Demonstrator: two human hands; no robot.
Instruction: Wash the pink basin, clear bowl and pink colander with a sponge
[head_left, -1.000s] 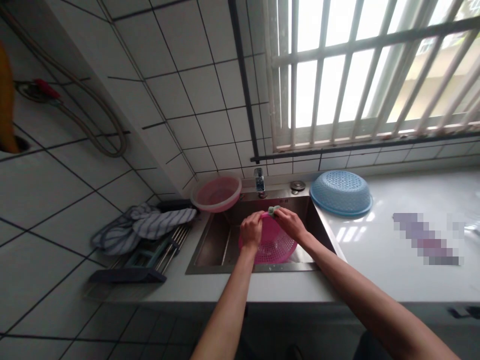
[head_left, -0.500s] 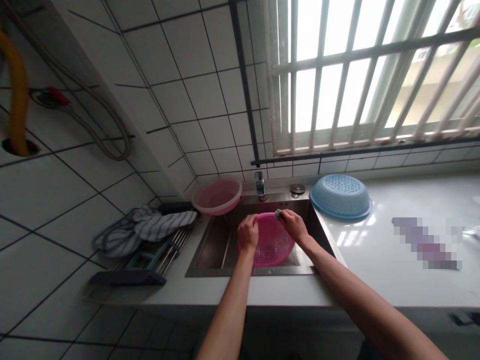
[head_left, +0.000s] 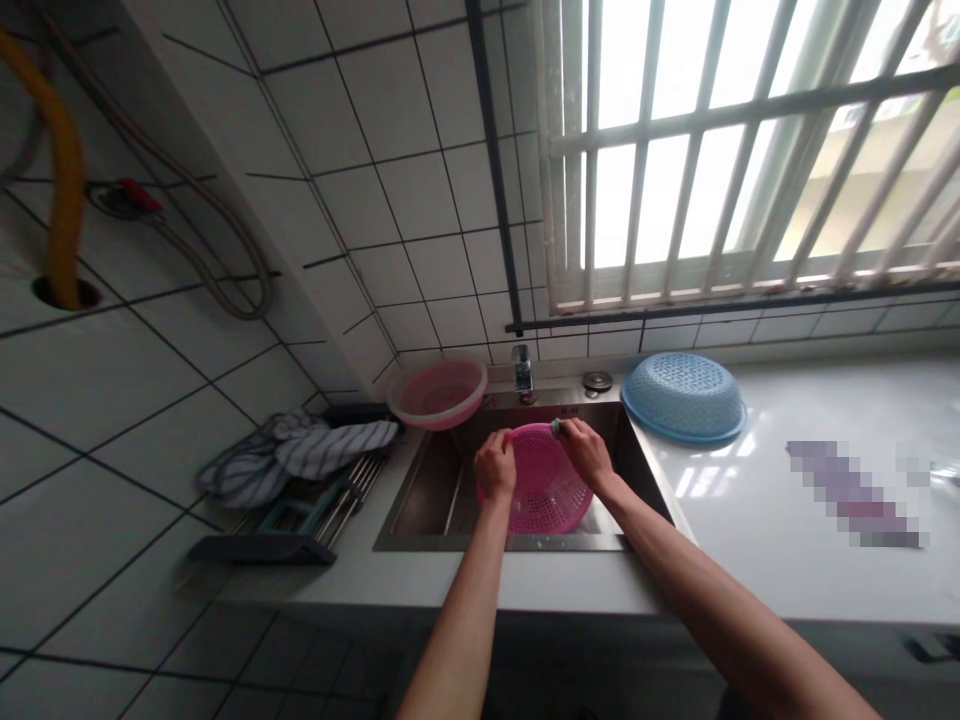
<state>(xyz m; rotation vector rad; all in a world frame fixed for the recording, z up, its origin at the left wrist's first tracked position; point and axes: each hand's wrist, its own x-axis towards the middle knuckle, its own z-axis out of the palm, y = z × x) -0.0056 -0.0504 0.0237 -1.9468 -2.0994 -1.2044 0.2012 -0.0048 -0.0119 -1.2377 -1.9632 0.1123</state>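
Note:
A bright pink plastic colander [head_left: 546,495] with a perforated bottom is tilted toward me inside the steel sink [head_left: 420,500]. On its upper left rim, my left hand [head_left: 495,466] is closed with the fingers over the edge. My right hand [head_left: 589,452] pinches a small green scouring pad [head_left: 556,428] against the far rim, toward the right. Most of the pad is hidden by the fingers. Behind the sink stands a chrome faucet [head_left: 523,372].
A pale pink basin [head_left: 442,393] rests on the sink's back left corner. An upturned blue basket [head_left: 682,395] lies right of the sink, near a drain stopper [head_left: 598,381]. At left, a striped cloth [head_left: 330,448] drapes over a rack [head_left: 262,550]. A blurred-out item lies far right.
The camera view has shifted slightly. My right hand with the scouring pad has barely moved along the rim, and my left hand keeps its hold on the colander.

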